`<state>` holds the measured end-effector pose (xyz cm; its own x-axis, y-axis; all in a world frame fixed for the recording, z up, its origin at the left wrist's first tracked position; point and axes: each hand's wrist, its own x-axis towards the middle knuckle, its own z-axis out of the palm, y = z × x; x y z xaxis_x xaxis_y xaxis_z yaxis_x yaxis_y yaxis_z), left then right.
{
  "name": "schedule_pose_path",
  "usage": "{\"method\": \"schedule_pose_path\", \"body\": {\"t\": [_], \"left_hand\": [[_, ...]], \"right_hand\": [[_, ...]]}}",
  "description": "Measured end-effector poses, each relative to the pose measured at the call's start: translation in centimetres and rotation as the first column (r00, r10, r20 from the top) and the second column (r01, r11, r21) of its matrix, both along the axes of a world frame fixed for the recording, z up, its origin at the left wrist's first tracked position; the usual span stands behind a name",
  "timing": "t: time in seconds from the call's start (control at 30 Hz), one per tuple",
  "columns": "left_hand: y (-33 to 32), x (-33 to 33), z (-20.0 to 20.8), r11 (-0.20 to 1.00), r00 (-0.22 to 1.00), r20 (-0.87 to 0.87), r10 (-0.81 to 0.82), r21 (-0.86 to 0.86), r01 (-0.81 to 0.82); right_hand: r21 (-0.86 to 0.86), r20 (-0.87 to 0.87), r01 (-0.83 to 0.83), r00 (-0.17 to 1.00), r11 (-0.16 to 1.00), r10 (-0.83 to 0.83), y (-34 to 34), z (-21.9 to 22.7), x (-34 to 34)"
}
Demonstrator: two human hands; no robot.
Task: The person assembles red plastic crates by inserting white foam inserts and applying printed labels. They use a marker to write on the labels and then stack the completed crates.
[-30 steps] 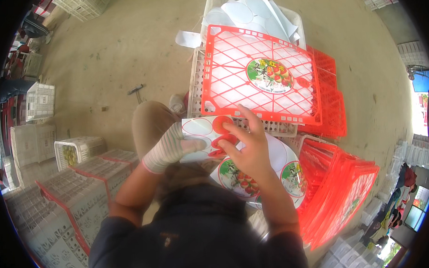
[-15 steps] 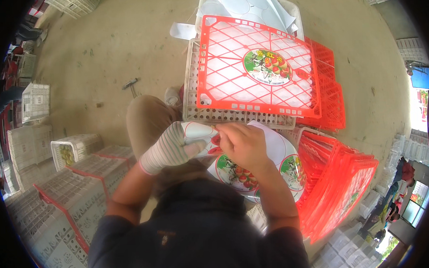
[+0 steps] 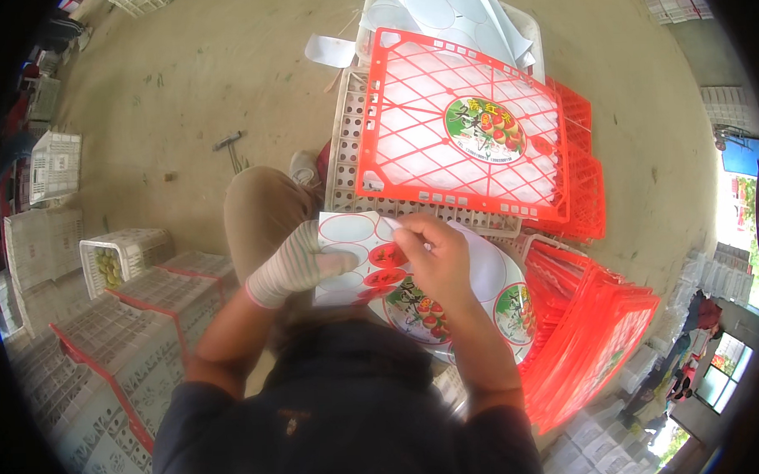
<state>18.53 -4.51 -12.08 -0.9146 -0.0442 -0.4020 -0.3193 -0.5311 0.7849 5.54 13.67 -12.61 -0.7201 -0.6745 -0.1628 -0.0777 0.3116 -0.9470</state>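
Note:
My left hand (image 3: 290,263), in a striped white glove, grips a sheet of small oval stickers (image 3: 348,230) with its thumb on top. Some ovals on it are red, others are blank. At the sheet's upper right corner, the bare fingers of my right hand (image 3: 437,253) are pinched together; whether a peeled sticker is between them is hard to see. Under both hands, on my lap, lie sheets of larger fruit-picture labels (image 3: 515,303). Just beyond them, a red lattice crate lid (image 3: 392,128) over white padding carries one oval fruit label (image 3: 485,130).
The red lid lies on a pale plastic crate (image 3: 347,138). Used label backing sheets (image 3: 460,17) are heaped behind it. Stacked red lids (image 3: 584,338) lean at my right. Grey crates (image 3: 119,330) line my left, and a hammer (image 3: 228,142) is on the floor.
The sticker sheet now lies flatter and shows more of its ovals. My right hand has turned and shifted slightly right, fingers at the sheet's corner. The view has tilted slightly.

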Motion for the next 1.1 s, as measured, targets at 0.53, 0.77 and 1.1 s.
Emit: {"method": "schedule_pose_path", "body": {"t": [0.53,0.77,1.1], "left_hand": [[-2.3,2.8,-3.7,0.998,0.991,0.118,0.068,0.003,-0.069],[-1.2,1.0,-3.7,0.998,0.989,0.129,-0.068,0.000,0.069],[-1.4,1.0,-6.5,0.950,0.957,0.207,-0.204,-0.194,0.244]], "right_hand": [[0.525,-0.787,-0.016,0.371,0.851,0.492,-8.1,-8.8,-11.1],[0.451,-0.721,-0.082,0.553,0.889,0.417,-7.2,-7.5,-10.6],[0.675,-0.729,0.136,0.277,0.726,0.626,4.7,-3.8,-10.4]]}}
